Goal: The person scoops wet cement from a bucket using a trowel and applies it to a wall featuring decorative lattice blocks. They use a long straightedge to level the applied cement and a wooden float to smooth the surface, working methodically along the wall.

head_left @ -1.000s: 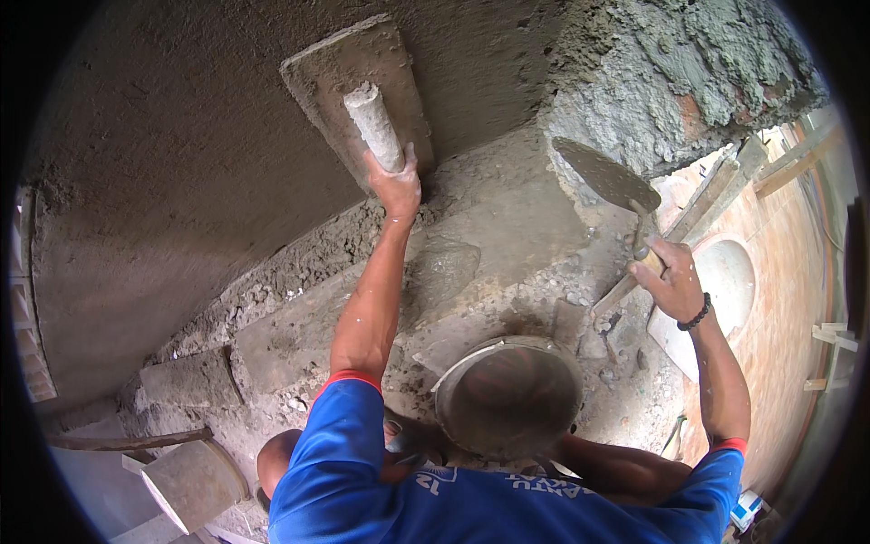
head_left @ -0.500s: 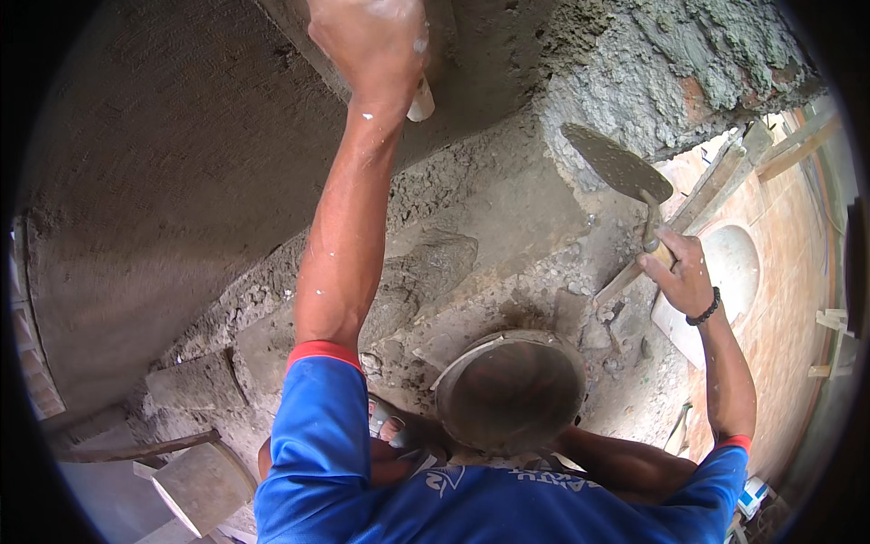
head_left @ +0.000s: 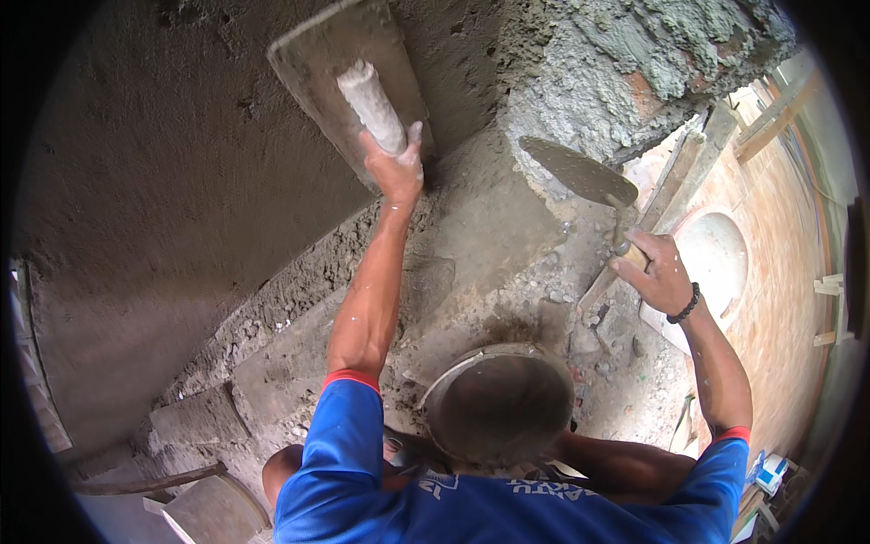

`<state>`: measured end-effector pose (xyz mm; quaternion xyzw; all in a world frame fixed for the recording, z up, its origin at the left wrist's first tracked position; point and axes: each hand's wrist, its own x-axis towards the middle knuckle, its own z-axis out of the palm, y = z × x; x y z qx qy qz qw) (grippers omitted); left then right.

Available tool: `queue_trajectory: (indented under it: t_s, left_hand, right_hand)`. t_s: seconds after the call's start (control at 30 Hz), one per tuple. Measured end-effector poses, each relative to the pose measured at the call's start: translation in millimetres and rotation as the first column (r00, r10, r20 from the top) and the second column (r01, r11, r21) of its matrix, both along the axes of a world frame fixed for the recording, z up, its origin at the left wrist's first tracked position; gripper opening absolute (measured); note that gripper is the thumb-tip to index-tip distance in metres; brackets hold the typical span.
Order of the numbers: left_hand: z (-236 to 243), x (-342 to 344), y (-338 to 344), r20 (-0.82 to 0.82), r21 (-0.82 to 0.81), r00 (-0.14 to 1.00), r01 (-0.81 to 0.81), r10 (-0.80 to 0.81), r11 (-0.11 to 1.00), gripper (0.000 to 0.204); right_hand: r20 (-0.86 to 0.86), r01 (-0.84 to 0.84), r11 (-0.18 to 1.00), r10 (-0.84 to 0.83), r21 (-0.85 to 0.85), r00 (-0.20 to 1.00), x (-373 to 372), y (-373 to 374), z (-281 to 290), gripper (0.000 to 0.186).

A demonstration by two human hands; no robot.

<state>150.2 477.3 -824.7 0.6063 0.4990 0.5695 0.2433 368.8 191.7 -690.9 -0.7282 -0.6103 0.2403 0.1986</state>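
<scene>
A grey plastered wall (head_left: pixel 181 208) fills the view from nine o'clock round to twelve, its surface rough and damp-looking. At one o'clock a block of brickwork (head_left: pixel 652 72) juts out, thickly daubed with lumpy wet mortar, a patch of red brick showing through. Below both, the floor (head_left: pixel 507 263) is crusted with spilled mortar and rubble from the centre down toward seven o'clock. At three o'clock lies reddish ground with a pale round basin (head_left: pixel 720 254) and wooden planks (head_left: pixel 689 172) leaning beside it.

Just below centre, at six o'clock, a round metal pan (head_left: pixel 498 399) sits in front of the person's blue shirt (head_left: pixel 471 508), its inside coated in grey residue.

At twelve o'clock a flat rectangular float (head_left: pixel 317 54) lies pressed against the wall, its cylindrical handle caked in pale mortar. The left hand (head_left: pixel 394 168) is clenched around the lower end of that handle, arm stretched up from the red-trimmed sleeve.

At two o'clock a pointed trowel (head_left: pixel 575 172) hovers with its blade raised flat, close beside the mortared brickwork but apart from it. The right hand (head_left: pixel 657 272), wearing a dark beaded bracelet (head_left: pixel 686 306) on the wrist, grasps the trowel's wooden grip, fingers wrapped around it.
</scene>
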Motion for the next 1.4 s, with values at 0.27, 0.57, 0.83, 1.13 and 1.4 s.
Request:
queue_trajectory:
  t_s: [0.27, 0.57, 0.83, 1.13, 1.4]
  left_hand:
    - [184.0, 42.4, 5.7, 0.098, 0.357, 0.995, -0.002, -0.035, 0.934, 0.044]
    - [6.6, 64.9, 8.6, -0.03, 0.075, 0.996, 0.084, -0.082, 0.994, 0.057]
    - [-14.4, 76.4, 9.4, -0.017, -0.04, 0.993, 0.118, -0.119, 0.992, 0.057]
    - [178.2, 99.1, 7.2, 0.115, 0.314, 0.98, 0.12, -0.163, 0.942, 0.046]
    - [29.1, 122.7, 25.8, 0.012, 0.332, 0.972, 0.217, -0.234, 0.918, 0.063]
  right_hand:
    - [-0.025, -0.065, 0.994, 0.067, 0.089, 0.997, 0.7, 2.8, -3.5, 0.041]
    - [-0.008, -0.041, 0.999, 0.041, 0.003, 0.999, 13.0, -8.8, -12.6, 0.035]
    - [0.018, -0.005, 0.999, 0.004, 0.052, 1.0, 22.4, -21.0, -1.9, 0.039]
    - [0.03, 0.022, 0.999, -0.023, 0.028, 0.999, 26.3, -25.3, -5.3, 0.037]
    - [-0.071, 0.017, 0.999, -0.015, 0.033, 0.997, 34.8, -20.9, -18.2, 0.029]
